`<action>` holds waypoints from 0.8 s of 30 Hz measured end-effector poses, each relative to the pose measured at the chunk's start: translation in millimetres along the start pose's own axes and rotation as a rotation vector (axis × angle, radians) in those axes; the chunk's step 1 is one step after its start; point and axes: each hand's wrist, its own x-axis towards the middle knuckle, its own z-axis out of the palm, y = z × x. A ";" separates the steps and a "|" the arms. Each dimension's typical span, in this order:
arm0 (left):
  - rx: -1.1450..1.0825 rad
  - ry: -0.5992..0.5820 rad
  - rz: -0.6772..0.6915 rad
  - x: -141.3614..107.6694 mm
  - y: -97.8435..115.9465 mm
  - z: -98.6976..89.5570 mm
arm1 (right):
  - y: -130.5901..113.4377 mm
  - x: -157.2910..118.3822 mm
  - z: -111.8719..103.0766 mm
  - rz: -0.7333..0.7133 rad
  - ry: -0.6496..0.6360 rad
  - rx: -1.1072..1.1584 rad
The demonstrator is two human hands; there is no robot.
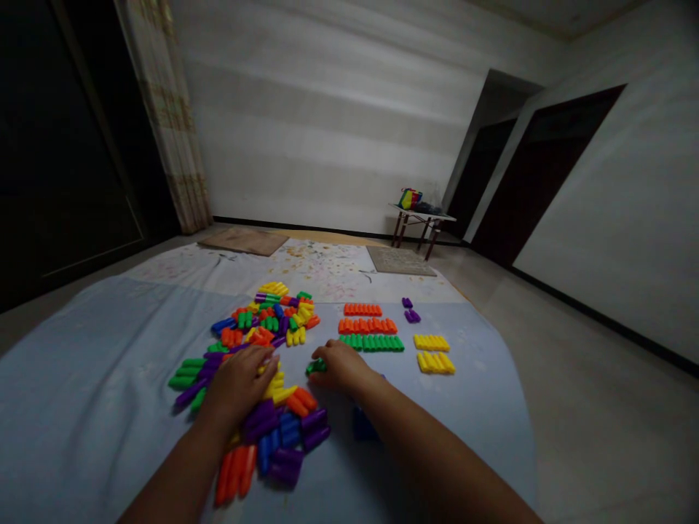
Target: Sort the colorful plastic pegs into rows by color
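My left hand (244, 380) rests over a loose pile of coloured plastic tube-shaped pieces (273, 422), its fingers loosely bent and apart, touching the pieces around them. Part of the pile is hidden beneath it. To its right, my right hand (341, 367) is closed on a small green plastic piece (315, 367), pinched by the fingertips just above the cloth. Straight ahead of this hand lies a row of green pieces (371, 343), with orange rows (367, 326) behind it. Blue pieces (363, 423) lie partly hidden under my right forearm.
Yellow rows (435, 362) and small purple pieces (411, 316) lie to the right on the pale blue cloth (480, 422). Beyond the table's far side are a brown board (244, 241), a grey board (401, 260) and a small table (420, 212) bearing a colourful bag (409, 198).
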 end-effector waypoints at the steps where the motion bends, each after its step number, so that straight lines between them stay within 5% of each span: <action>1: 0.003 0.023 -0.001 0.2 -0.4 -0.4 | 0.4 1.1 -1.0 -0.020 -0.013 -0.003; 9: 0.019 0.115 0.007 -1.9 -0.2 -4.6 | 43.0 7.5 -42.6 0.020 0.189 0.061; 19: 0.033 0.093 -0.005 -0.7 -2.9 -3.5 | 77.3 9.6 -38.4 -0.036 0.058 0.026; 24: 0.029 0.078 -0.005 -0.5 -5.8 -3.1 | 111.0 -5.9 -56.8 0.067 0.092 0.034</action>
